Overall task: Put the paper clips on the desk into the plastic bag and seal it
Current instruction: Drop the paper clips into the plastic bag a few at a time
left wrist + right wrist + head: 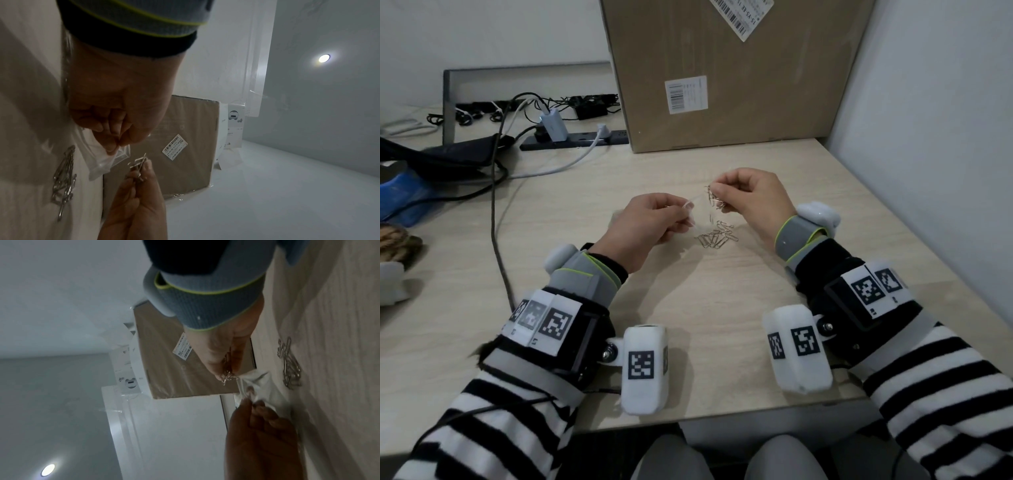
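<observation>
My left hand [654,219] pinches the mouth of a small clear plastic bag [697,210] just above the desk; the same bag [107,160] hangs from its fingertips in the left wrist view. My right hand [750,197] pinches a bunch of silver paper clips [715,198] right beside the bag's mouth, seen as held clips [227,376] next to the bag [259,384] in the right wrist view. A loose pile of paper clips [717,236] lies on the light wooden desk [688,308] below both hands, also visible as a pile [63,178] and pile [289,366].
A big cardboard box [726,75] stands at the back of the desk against the white wall [928,137] on the right. A power strip with chargers [571,135], cables [496,192] and a dark bag [448,154] crowd the left side.
</observation>
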A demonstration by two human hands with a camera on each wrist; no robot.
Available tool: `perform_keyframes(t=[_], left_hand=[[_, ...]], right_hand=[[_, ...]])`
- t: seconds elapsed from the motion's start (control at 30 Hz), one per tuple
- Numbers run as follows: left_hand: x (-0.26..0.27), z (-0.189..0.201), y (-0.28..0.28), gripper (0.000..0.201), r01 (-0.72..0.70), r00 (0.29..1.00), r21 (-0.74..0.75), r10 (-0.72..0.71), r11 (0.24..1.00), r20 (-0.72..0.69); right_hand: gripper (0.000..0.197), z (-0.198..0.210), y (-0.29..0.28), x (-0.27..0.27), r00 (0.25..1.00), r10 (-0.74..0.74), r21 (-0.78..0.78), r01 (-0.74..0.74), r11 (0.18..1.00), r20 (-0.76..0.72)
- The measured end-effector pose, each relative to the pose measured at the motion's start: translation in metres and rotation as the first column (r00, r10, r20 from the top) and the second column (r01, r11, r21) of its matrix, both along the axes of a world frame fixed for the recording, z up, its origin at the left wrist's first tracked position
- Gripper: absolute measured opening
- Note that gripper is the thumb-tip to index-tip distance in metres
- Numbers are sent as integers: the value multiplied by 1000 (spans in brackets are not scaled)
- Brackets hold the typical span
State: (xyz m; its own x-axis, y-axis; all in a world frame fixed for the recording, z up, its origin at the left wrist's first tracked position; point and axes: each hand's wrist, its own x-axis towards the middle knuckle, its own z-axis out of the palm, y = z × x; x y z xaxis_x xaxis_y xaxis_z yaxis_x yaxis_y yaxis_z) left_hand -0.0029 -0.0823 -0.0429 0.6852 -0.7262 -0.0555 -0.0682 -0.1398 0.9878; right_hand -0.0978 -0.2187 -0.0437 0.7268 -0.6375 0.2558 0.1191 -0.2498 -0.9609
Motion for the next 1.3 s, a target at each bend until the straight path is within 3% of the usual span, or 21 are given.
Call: perform_keyframes(t=[0.23, 0.3, 0.47, 0.7, 0.9, 1.03, 1.17, 1.23, 1.3], left_hand=[[-7, 3, -1, 10, 67, 986, -81, -78, 994, -150], [-6, 3, -1, 10, 64, 978, -99, -82, 993, -191], [-4, 5, -1, 14, 28, 958, -140, -66, 990, -279], [-8, 6, 1, 15, 55, 976, -128, -80, 990, -202], [-6, 7, 2, 13, 2, 978, -177, -38, 984, -205], [-6, 9, 2, 12, -24, 976, -211, -23, 977, -215], [1, 12, 4, 11, -131, 965, -263, 62, 956, -255], [10, 14, 7, 9, -216, 945, -299, 122, 930, -303], [20, 16, 11, 11, -299, 914, -329, 170, 896, -368]], right_hand=[[7, 1, 12, 5, 999, 18, -69, -16, 997, 30], [12, -1, 12, 4, 1000, 25, -144, -24, 989, 7], [2, -3, 13, 1, 998, -33, -343, 16, 939, -45], [4, -2, 13, 1, 998, -19, -420, -4, 908, -53], [23, 1, 15, -3, 996, 4, -512, -47, 858, -84], [24, 3, 16, -6, 999, 5, -472, -21, 882, -36], [25, 6, 9, -8, 987, -140, -327, 158, 932, 81], [33, 7, 1, -10, 972, -234, -289, 218, 932, -21], [42, 3, -7, -14, 934, -263, -248, 203, 947, -243]])
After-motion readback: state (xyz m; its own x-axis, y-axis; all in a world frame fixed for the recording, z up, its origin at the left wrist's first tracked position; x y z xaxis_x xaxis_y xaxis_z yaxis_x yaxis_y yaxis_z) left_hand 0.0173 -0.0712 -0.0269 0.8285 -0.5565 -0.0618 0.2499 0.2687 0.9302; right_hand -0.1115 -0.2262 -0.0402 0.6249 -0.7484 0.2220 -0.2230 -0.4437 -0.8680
